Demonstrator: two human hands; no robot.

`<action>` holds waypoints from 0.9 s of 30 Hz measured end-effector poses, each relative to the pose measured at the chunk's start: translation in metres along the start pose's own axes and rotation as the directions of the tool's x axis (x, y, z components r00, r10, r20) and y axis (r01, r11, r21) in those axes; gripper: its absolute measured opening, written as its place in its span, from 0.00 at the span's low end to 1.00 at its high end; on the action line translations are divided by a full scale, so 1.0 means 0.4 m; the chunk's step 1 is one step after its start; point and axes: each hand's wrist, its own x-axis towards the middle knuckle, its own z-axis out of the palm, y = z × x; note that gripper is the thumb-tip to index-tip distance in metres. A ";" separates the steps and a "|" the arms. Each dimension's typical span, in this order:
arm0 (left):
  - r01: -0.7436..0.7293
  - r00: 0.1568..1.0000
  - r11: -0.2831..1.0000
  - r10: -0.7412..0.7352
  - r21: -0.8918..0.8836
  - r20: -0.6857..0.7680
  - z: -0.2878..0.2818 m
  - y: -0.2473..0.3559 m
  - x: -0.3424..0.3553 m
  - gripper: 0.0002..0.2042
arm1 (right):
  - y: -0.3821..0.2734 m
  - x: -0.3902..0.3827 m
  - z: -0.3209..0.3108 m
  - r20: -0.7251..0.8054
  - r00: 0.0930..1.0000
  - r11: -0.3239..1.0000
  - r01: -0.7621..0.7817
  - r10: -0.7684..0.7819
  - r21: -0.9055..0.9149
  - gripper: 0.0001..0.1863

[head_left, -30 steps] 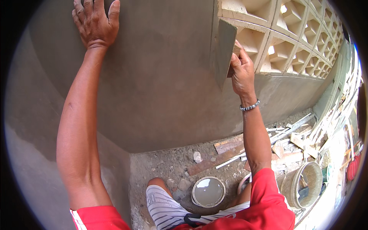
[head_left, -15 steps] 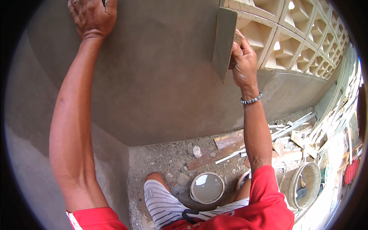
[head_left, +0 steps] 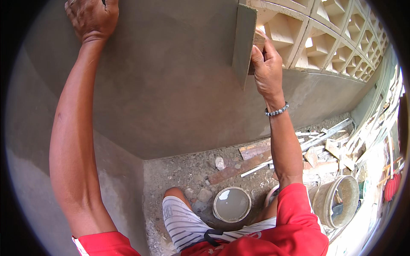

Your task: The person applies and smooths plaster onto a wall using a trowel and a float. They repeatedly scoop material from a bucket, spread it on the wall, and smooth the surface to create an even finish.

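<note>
My right hand (head_left: 269, 72) is closed round the wooden handle (head_left: 259, 41) of a plastering float (head_left: 244, 45). The float's flat grey plate stands on edge against the wall, close to the left edge of the pale ventilation blocks (head_left: 279, 32). Its blade faces the grey plastered wall (head_left: 171, 85). At the upper left, my left hand (head_left: 92, 17) is raised to the wall with its fingers bent. Its fingertips are cut off by the picture's top edge. A small dark patch shows between thumb and fingers; what it is cannot be made out.
A bucket of greyish liquid (head_left: 232, 205) stands on the rubble floor between my knees. To the right, a pale bucket (head_left: 344, 200) lies tilted, with tools inside. Boards (head_left: 241, 170), wood strips and broken pieces litter the ground along the wall. A side wall (head_left: 117, 175) meets it at left.
My right hand and the float have shifted slightly left and up along the wall edge. My left hand has also moved a little left and up. Both grips look the same.
</note>
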 end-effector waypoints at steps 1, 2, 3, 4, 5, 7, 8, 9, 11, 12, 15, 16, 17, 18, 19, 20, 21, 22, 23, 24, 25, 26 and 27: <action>-0.009 1.000 1.000 0.009 0.008 -0.006 -0.001 -0.003 0.001 0.29 | 0.005 -0.006 -0.002 0.004 1.000 1.000 -0.004 0.004 -0.027 0.34; -0.017 1.000 1.000 0.017 0.017 -0.011 -0.002 -0.006 0.002 0.29 | 0.009 -0.014 -0.001 0.002 1.000 0.999 -0.008 0.009 -0.044 0.34; -0.013 1.000 1.000 0.013 0.016 0.010 -0.004 -0.009 0.002 0.29 | 0.012 -0.020 0.001 -0.002 1.000 0.999 -0.006 0.006 -0.043 0.34; -0.007 0.999 1.000 0.006 0.015 0.032 -0.012 -0.008 0.002 0.29 | 0.013 -0.027 0.003 -0.005 1.000 0.999 -0.003 0.003 -0.045 0.34; -0.001 0.999 1.000 0.000 0.014 0.054 -0.017 -0.008 0.001 0.29 | 0.013 -0.033 0.009 -0.011 1.000 1.000 0.006 -0.006 -0.030 0.33; -0.004 1.000 0.999 0.003 0.037 0.029 -0.007 -0.009 -0.001 0.30 | 0.017 -0.043 0.010 -0.009 1.000 1.000 0.006 -0.006 -0.015 0.33; -0.006 1.000 0.999 0.005 0.049 0.017 -0.004 -0.010 -0.002 0.30 | 0.021 -0.048 0.006 -0.002 1.000 1.000 -0.003 0.003 -0.016 0.33; -0.005 1.000 0.999 0.004 0.051 0.024 -0.003 -0.012 -0.004 0.30 | 0.023 -0.052 0.008 -0.002 1.000 1.000 -0.002 0.002 -0.011 0.32; -0.003 0.999 0.999 0.001 0.053 0.032 -0.004 -0.011 0.003 0.30 | 0.024 -0.059 0.012 -0.010 1.000 1.000 0.011 -0.011 -0.001 0.33; -0.004 1.000 0.999 0.003 0.049 0.028 -0.004 -0.010 0.003 0.30 | 0.024 -0.062 0.014 -0.018 1.000 1.000 0.023 -0.022 0.007 0.33; -0.008 1.000 0.999 0.007 0.049 0.025 -0.005 -0.014 0.006 0.30 | 0.016 -0.083 0.015 0.000 0.998 0.997 -0.070 0.070 0.024 0.32; -0.010 1.000 0.998 0.008 0.057 0.027 -0.010 -0.017 0.014 0.30 | 0.008 -0.090 0.004 0.020 0.994 0.992 -0.110 0.109 0.058 0.32; -0.010 1.000 0.998 0.009 0.062 0.022 -0.007 -0.018 0.022 0.30 | 0.005 -0.096 -0.019 0.039 0.989 0.986 -0.144 0.141 0.089 0.33; -0.020 1.000 0.998 0.019 0.067 0.010 -0.003 -0.019 0.020 0.31 | 0.001 -0.101 -0.036 0.058 0.983 0.977 -0.178 0.172 0.120 0.33; -0.022 1.000 0.997 0.022 0.071 -0.007 0.003 -0.013 0.011 0.31 | -0.025 -0.096 -0.050 0.014 0.992 0.978 -0.126 0.125 0.167 0.33; -0.035 0.999 0.996 0.036 0.082 -0.012 -0.001 -0.012 0.007 0.31 | -0.059 -0.096 -0.054 -0.029 0.995 0.971 -0.083 0.092 0.224 0.32; -0.025 1.000 0.997 0.025 0.069 0.009 -0.004 -0.016 0.010 0.31 | -0.081 -0.091 -0.061 -0.075 0.995 0.960 -0.038 0.061 0.279 0.32; -0.015 0.999 0.999 0.013 0.049 0.033 -0.008 -0.012 0.012 0.31 | -0.097 -0.079 -0.075 -0.048 0.997 0.945 -0.041 0.060 0.326 0.30; -0.005 0.998 1.000 0.003 0.029 0.058 -0.013 -0.009 0.013 0.31 | -0.106 -0.071 -0.070 -0.100 0.994 0.954 -0.020 0.052 0.298 0.29; -0.008 0.998 1.000 0.007 0.026 0.060 -0.019 -0.009 0.014 0.30 | -0.115 -0.064 -0.057 -0.150 0.988 0.963 0.000 0.042 0.270 0.28; -0.005 0.998 1.000 0.004 0.018 0.057 -0.023 -0.009 0.018 0.30 | -0.134 -0.052 -0.043 -0.201 0.979 0.972 0.026 0.022 0.232 0.27; -0.005 0.999 1.000 0.004 0.012 0.054 -0.020 -0.011 0.018 0.30 | -0.126 -0.047 -0.031 -0.205 0.979 0.982 0.050 -0.012 0.180 0.26; -0.030 1.000 0.998 0.030 -0.050 0.007 -0.005 -0.018 0.013 0.29 | -0.113 -0.044 -0.016 -0.225 0.973 0.995 0.072 -0.054 0.074 0.26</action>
